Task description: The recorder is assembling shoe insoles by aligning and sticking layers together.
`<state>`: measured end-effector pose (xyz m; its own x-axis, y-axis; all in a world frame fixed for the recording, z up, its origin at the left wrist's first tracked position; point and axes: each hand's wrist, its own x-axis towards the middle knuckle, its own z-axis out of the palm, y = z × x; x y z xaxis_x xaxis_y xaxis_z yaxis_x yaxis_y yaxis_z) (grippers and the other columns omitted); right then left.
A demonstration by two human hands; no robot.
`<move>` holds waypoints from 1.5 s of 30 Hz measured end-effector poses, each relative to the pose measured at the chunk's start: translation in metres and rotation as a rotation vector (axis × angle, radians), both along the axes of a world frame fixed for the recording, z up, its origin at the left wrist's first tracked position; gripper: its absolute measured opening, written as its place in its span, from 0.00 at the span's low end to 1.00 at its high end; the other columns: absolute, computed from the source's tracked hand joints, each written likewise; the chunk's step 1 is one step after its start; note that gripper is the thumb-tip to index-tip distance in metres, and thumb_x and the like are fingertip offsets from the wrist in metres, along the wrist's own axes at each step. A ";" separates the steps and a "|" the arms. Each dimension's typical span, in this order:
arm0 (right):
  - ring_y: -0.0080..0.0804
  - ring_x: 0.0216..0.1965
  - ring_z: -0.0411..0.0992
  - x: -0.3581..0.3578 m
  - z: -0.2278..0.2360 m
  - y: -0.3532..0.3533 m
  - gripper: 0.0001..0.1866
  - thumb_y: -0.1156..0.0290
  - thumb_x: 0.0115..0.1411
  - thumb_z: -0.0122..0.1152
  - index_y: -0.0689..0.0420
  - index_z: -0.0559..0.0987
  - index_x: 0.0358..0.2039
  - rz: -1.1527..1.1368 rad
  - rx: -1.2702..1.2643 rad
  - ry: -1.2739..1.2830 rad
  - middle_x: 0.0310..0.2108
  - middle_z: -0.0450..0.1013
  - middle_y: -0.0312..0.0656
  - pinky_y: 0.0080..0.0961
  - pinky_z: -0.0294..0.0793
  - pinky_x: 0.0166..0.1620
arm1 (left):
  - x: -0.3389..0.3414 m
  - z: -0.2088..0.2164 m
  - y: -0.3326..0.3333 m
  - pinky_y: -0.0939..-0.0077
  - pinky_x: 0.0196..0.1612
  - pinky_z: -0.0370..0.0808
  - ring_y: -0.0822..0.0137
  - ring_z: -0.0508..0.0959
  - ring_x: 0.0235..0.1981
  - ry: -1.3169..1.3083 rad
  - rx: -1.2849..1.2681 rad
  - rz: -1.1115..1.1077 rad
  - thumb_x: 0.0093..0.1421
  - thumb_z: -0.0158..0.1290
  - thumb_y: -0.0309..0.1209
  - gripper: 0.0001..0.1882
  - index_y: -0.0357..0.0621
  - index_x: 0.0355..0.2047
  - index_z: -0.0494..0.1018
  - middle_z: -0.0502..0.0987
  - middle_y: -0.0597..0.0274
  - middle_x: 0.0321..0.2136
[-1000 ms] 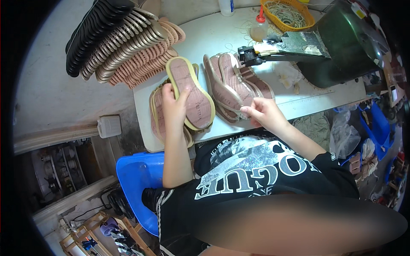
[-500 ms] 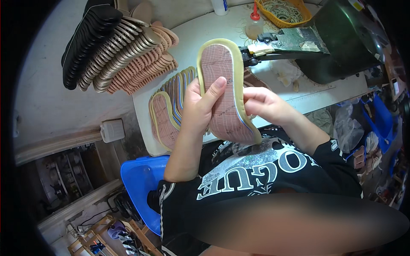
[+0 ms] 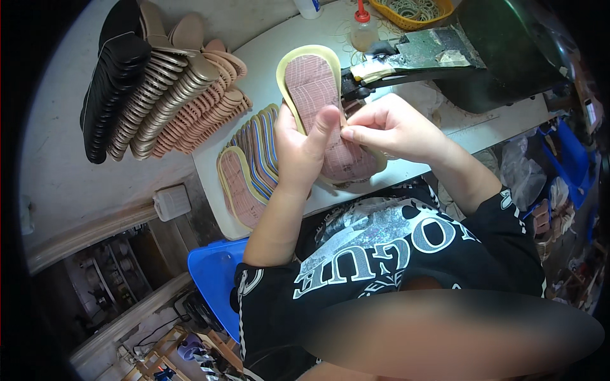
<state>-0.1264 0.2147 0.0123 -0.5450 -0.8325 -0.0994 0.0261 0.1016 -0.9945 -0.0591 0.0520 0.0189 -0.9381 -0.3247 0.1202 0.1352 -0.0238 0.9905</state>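
A head-worn fisheye looks down at the worktable (image 3: 264,76) from close above

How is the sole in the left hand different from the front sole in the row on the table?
The held sole is up in the left hand; the front sole rests in the row. The held sole's yellow rim looks broad; the front sole's looks narrower. Both have pinkish faces.

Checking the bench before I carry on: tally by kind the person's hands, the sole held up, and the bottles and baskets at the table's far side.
Hands: 2, left hand and right hand
Held sole: 1, the pink sole with a yellowish rim
Bottles: 2, red-tipped bottle and white bottle
Baskets: 1, yellow basket
Total: 6
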 end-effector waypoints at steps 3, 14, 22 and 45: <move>0.17 0.22 0.66 0.002 0.001 -0.004 0.11 0.68 0.56 0.60 0.64 0.80 0.30 -0.083 -0.085 0.145 0.22 0.74 0.33 0.19 0.69 0.28 | -0.011 -0.001 0.001 0.78 0.41 0.73 0.71 0.76 0.32 0.039 -0.150 0.047 0.52 0.63 0.33 0.21 0.33 0.40 0.70 0.77 0.59 0.34; 0.18 0.40 0.71 0.022 -0.027 0.025 0.17 0.70 0.61 0.59 0.65 0.74 0.48 -0.202 -0.221 -0.431 0.41 0.75 0.38 0.21 0.71 0.46 | -0.086 -0.034 -0.026 0.69 0.44 0.70 0.61 0.74 0.38 -0.016 -0.227 -0.015 0.51 0.60 0.36 0.18 0.32 0.35 0.76 0.73 0.52 0.33; 0.18 0.39 0.71 0.020 -0.019 0.031 0.17 0.71 0.61 0.59 0.65 0.74 0.48 -0.215 -0.238 -0.408 0.40 0.76 0.38 0.20 0.71 0.44 | -0.086 -0.038 -0.020 0.67 0.46 0.68 0.57 0.73 0.39 -0.107 -0.218 0.006 0.51 0.59 0.39 0.18 0.34 0.34 0.78 0.73 0.49 0.35; 0.20 0.37 0.73 0.016 -0.024 0.044 0.16 0.68 0.60 0.59 0.66 0.76 0.44 -0.452 -0.384 -0.491 0.38 0.76 0.40 0.18 0.72 0.43 | -0.112 -0.018 0.006 0.58 0.57 0.51 0.52 0.61 0.52 -0.342 -0.589 -0.016 0.55 0.51 0.52 0.26 0.35 0.29 0.75 0.70 0.48 0.46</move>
